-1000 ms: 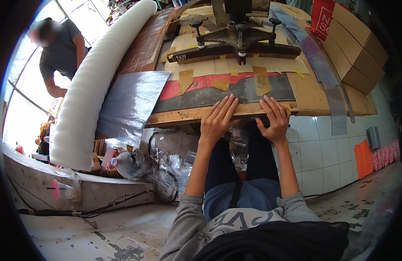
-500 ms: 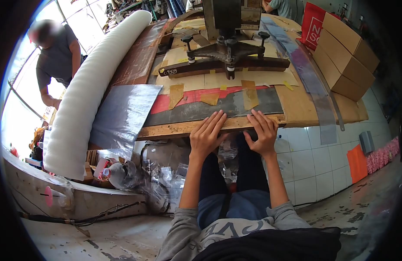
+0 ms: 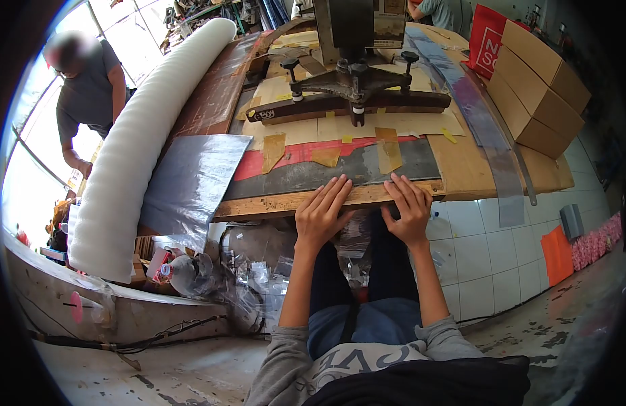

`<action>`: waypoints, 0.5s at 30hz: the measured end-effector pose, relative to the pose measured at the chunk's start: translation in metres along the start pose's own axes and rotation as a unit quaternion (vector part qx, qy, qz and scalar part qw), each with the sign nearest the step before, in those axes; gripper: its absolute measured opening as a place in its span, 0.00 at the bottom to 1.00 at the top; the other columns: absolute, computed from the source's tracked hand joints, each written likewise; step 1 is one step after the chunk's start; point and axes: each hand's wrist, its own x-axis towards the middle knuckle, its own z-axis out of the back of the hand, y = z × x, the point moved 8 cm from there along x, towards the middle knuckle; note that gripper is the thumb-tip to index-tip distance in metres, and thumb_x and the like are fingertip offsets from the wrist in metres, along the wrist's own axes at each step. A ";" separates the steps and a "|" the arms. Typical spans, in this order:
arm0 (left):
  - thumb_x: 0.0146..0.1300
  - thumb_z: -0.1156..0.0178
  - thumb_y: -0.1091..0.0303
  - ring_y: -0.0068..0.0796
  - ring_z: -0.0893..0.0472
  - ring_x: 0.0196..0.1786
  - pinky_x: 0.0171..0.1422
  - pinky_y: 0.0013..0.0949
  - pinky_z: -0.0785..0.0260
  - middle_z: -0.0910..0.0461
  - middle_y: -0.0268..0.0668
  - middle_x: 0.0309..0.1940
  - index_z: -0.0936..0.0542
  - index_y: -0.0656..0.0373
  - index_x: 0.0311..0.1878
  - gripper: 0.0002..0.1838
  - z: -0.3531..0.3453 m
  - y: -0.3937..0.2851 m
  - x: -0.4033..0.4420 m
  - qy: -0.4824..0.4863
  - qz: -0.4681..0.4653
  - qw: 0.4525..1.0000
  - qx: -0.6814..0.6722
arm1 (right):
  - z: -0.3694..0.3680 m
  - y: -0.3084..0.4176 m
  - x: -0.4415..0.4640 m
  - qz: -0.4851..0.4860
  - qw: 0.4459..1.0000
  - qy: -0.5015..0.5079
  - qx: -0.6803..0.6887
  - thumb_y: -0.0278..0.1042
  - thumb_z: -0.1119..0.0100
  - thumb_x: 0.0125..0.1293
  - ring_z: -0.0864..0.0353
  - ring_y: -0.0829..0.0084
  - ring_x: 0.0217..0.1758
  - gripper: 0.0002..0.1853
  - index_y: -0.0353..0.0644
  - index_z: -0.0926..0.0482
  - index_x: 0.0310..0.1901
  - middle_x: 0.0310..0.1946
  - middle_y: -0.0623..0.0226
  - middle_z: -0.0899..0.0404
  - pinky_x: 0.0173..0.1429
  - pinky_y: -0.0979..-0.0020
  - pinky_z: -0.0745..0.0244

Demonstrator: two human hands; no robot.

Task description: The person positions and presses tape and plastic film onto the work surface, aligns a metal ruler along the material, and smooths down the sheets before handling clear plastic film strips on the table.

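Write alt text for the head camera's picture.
A bare left hand and right hand rest on the table's wooden front edge, before a dark metal machine. A long white roll lies at left, another person beyond it.

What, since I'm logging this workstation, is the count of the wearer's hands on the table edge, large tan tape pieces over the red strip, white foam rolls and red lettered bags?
Wearer's hands, left hand and right hand: 2
Large tan tape pieces: 3
White foam roll: 1
Red lettered bag: 1
Total: 7

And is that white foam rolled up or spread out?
Rolled up: the foam forms one long, thick tube, with no part laid flat in view.
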 end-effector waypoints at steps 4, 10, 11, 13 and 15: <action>0.45 0.30 0.59 0.26 0.21 0.60 0.62 0.34 0.28 0.21 0.30 0.59 0.21 0.49 0.58 0.32 0.000 0.000 -0.001 -0.001 -0.001 1.000 0.007 | 0.001 0.001 0.000 -0.006 1.000 0.001 -0.001 0.35 0.32 0.49 0.27 0.68 0.64 0.28 0.51 0.21 0.56 0.60 0.71 0.23 0.66 0.63 0.43; 0.43 0.29 0.58 0.23 0.22 0.61 0.62 0.31 0.28 0.22 0.28 0.60 0.22 0.48 0.60 0.34 -0.001 -0.001 -0.001 -0.003 -0.004 1.000 0.019 | 0.000 0.000 0.000 -0.010 1.000 0.002 -0.002 0.35 0.32 0.50 0.27 0.69 0.64 0.28 0.52 0.21 0.57 0.60 0.72 0.24 0.67 0.64 0.43; 0.43 0.29 0.58 0.23 0.22 0.61 0.62 0.31 0.28 0.22 0.28 0.60 0.22 0.48 0.60 0.34 -0.001 -0.001 -0.002 -0.003 -0.003 1.000 0.020 | 0.001 0.000 0.000 -0.011 1.000 0.003 -0.002 0.35 0.32 0.50 0.27 0.69 0.64 0.28 0.52 0.21 0.57 0.60 0.72 0.24 0.67 0.64 0.43; 0.43 0.30 0.58 0.23 0.22 0.61 0.62 0.31 0.28 0.22 0.28 0.60 0.22 0.48 0.60 0.34 -0.001 -0.001 -0.001 -0.003 -0.004 1.000 0.022 | 0.001 0.000 0.000 -0.010 1.000 0.002 -0.001 0.35 0.32 0.50 0.27 0.69 0.63 0.28 0.52 0.21 0.57 0.60 0.72 0.24 0.67 0.64 0.43; 0.44 0.30 0.57 0.23 0.22 0.61 0.62 0.31 0.28 0.22 0.28 0.60 0.22 0.47 0.60 0.34 -0.001 -0.001 -0.002 -0.005 -0.005 1.000 0.024 | 0.001 0.000 0.000 -0.010 1.000 0.000 0.000 0.36 0.32 0.50 0.27 0.69 0.63 0.28 0.52 0.21 0.57 0.60 0.72 0.24 0.67 0.64 0.43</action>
